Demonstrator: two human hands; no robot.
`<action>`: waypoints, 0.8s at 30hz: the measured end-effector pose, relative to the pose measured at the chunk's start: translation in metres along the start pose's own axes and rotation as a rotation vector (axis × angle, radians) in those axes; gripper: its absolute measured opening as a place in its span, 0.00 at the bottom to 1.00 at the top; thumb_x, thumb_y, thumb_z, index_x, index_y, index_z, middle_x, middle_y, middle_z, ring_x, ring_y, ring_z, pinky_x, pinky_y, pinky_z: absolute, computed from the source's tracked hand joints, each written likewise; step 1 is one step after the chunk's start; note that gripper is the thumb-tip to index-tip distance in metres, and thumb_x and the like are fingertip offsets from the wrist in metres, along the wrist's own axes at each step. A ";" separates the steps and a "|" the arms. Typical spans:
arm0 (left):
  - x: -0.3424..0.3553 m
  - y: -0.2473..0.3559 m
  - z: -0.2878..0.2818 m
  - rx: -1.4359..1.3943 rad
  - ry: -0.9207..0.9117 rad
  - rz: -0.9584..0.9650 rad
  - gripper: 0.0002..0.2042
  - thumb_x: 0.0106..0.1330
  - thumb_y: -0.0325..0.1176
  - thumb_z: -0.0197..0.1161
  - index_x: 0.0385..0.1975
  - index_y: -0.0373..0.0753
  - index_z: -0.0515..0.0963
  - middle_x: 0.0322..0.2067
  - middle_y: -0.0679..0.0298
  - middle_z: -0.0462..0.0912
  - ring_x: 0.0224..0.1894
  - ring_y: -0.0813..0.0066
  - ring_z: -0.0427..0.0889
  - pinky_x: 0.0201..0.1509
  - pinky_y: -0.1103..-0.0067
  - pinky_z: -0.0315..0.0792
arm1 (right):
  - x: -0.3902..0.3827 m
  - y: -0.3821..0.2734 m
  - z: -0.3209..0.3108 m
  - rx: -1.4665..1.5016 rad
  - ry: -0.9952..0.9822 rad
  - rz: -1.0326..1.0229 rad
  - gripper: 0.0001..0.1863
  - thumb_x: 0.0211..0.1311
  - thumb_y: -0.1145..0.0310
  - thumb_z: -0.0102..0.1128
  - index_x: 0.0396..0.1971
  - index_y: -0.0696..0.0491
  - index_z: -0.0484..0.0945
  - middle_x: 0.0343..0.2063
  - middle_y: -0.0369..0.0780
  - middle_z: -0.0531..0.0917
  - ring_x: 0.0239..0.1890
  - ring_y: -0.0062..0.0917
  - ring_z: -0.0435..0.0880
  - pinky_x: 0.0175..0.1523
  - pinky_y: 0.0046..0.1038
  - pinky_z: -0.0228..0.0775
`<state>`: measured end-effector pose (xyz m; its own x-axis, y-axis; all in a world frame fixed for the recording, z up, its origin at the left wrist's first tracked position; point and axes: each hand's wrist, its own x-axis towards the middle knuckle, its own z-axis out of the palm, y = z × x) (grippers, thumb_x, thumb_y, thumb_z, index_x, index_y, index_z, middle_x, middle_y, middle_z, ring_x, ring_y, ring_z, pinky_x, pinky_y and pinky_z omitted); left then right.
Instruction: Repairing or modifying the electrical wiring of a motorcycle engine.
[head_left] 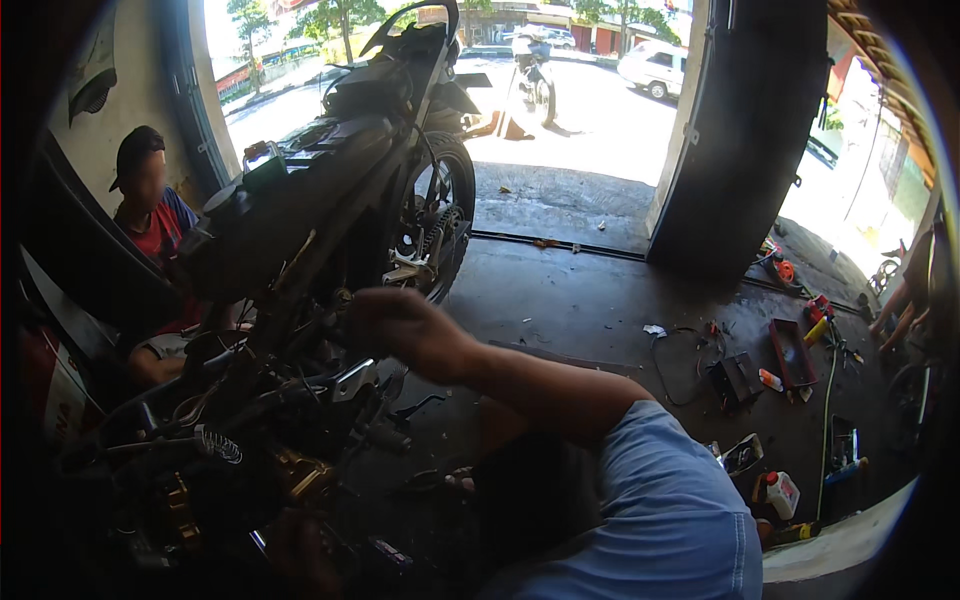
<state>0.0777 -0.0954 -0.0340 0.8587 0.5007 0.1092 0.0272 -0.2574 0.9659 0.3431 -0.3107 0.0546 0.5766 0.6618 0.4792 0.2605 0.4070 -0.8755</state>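
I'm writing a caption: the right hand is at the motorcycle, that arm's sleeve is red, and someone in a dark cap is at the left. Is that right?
Not quite: the head view shows a light blue sleeve. The right hand is at the motorcycle, and someone in a dark cap is at the left.

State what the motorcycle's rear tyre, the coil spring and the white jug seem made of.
Rear tyre: likely matte rubber, dull black and treaded. Coil spring: probably bright metal, its slim turns catching the light. White jug: apparently plastic, judging by its opaque, moulded-looking body; finish too small to tell.
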 end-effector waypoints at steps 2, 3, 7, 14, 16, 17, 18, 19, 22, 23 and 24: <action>0.022 -0.011 0.006 0.000 -0.042 0.009 0.12 0.75 0.39 0.58 0.45 0.37 0.81 0.28 0.65 0.76 0.27 0.78 0.70 0.32 0.81 0.66 | 0.009 0.000 0.033 -0.353 -0.267 -0.343 0.11 0.59 0.70 0.56 0.41 0.57 0.76 0.36 0.46 0.73 0.42 0.37 0.77 0.46 0.38 0.71; 0.024 -0.012 0.004 0.009 -0.032 0.030 0.12 0.75 0.39 0.58 0.45 0.37 0.81 0.28 0.64 0.76 0.27 0.78 0.70 0.32 0.81 0.67 | 0.007 -0.005 0.061 -0.443 -0.334 -0.487 0.15 0.57 0.68 0.58 0.43 0.57 0.76 0.37 0.48 0.73 0.44 0.42 0.77 0.48 0.41 0.71; 0.039 -0.020 -0.009 0.056 0.005 0.118 0.12 0.74 0.38 0.59 0.46 0.36 0.81 0.29 0.64 0.77 0.28 0.77 0.71 0.33 0.80 0.67 | -0.014 0.026 0.106 -0.667 -0.555 -0.704 0.21 0.58 0.65 0.59 0.51 0.59 0.75 0.40 0.49 0.75 0.50 0.50 0.76 0.56 0.48 0.70; 0.048 -0.032 -0.012 0.138 0.041 0.201 0.12 0.73 0.37 0.60 0.46 0.35 0.80 0.30 0.62 0.77 0.29 0.75 0.73 0.35 0.79 0.69 | -0.011 0.054 0.100 -0.510 -0.712 -0.616 0.23 0.68 0.65 0.54 0.58 0.62 0.72 0.50 0.55 0.77 0.57 0.51 0.76 0.66 0.51 0.65; 0.049 -0.034 -0.014 0.165 0.038 0.224 0.12 0.72 0.36 0.60 0.46 0.35 0.80 0.30 0.62 0.77 0.30 0.75 0.73 0.35 0.79 0.69 | -0.009 0.056 0.100 -0.501 -0.712 -0.589 0.23 0.69 0.65 0.54 0.58 0.62 0.72 0.52 0.55 0.76 0.58 0.51 0.75 0.66 0.51 0.65; 0.049 -0.035 -0.015 0.178 0.035 0.236 0.12 0.72 0.36 0.61 0.46 0.34 0.80 0.30 0.62 0.77 0.30 0.75 0.73 0.35 0.79 0.70 | -0.008 0.058 0.100 -0.487 -0.703 -0.586 0.22 0.70 0.65 0.53 0.59 0.62 0.72 0.52 0.55 0.77 0.58 0.51 0.76 0.66 0.51 0.65; 0.049 -0.035 -0.014 0.189 0.032 0.249 0.12 0.72 0.36 0.61 0.46 0.34 0.80 0.30 0.62 0.77 0.30 0.74 0.74 0.36 0.79 0.70 | -0.008 0.058 0.099 -0.474 -0.697 -0.582 0.22 0.71 0.65 0.53 0.59 0.61 0.72 0.52 0.55 0.77 0.57 0.51 0.76 0.66 0.51 0.65; 0.050 -0.035 -0.013 0.200 0.029 0.262 0.12 0.71 0.36 0.61 0.46 0.34 0.80 0.30 0.62 0.77 0.30 0.74 0.74 0.36 0.78 0.70 | -0.007 0.058 0.098 -0.473 -0.699 -0.580 0.22 0.71 0.65 0.53 0.59 0.61 0.72 0.52 0.55 0.77 0.57 0.51 0.76 0.66 0.51 0.65; 0.051 -0.036 -0.009 0.231 0.011 0.305 0.12 0.71 0.35 0.62 0.46 0.34 0.80 0.31 0.61 0.78 0.31 0.73 0.75 0.36 0.78 0.71 | -0.005 0.057 0.096 -0.511 -0.693 -0.551 0.22 0.70 0.65 0.53 0.59 0.61 0.73 0.52 0.55 0.77 0.58 0.52 0.76 0.68 0.51 0.64; 0.051 -0.036 -0.008 0.241 0.004 0.320 0.12 0.71 0.35 0.62 0.46 0.33 0.80 0.31 0.61 0.78 0.31 0.73 0.75 0.37 0.78 0.71 | -0.005 0.057 0.095 -0.519 -0.702 -0.528 0.22 0.69 0.65 0.54 0.58 0.61 0.73 0.52 0.55 0.77 0.58 0.52 0.76 0.68 0.51 0.64; 0.050 -0.037 -0.008 0.253 0.000 0.329 0.12 0.70 0.34 0.62 0.46 0.33 0.80 0.31 0.61 0.78 0.31 0.73 0.75 0.37 0.78 0.71 | -0.006 0.059 0.096 -0.521 -0.713 -0.504 0.22 0.68 0.65 0.55 0.58 0.61 0.73 0.52 0.56 0.77 0.59 0.52 0.76 0.69 0.51 0.63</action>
<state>0.1155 -0.0546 -0.0626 0.8423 0.3579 0.4031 -0.1243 -0.5986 0.7913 0.2810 -0.2304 0.0057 -0.2455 0.7793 0.5766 0.7489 0.5301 -0.3976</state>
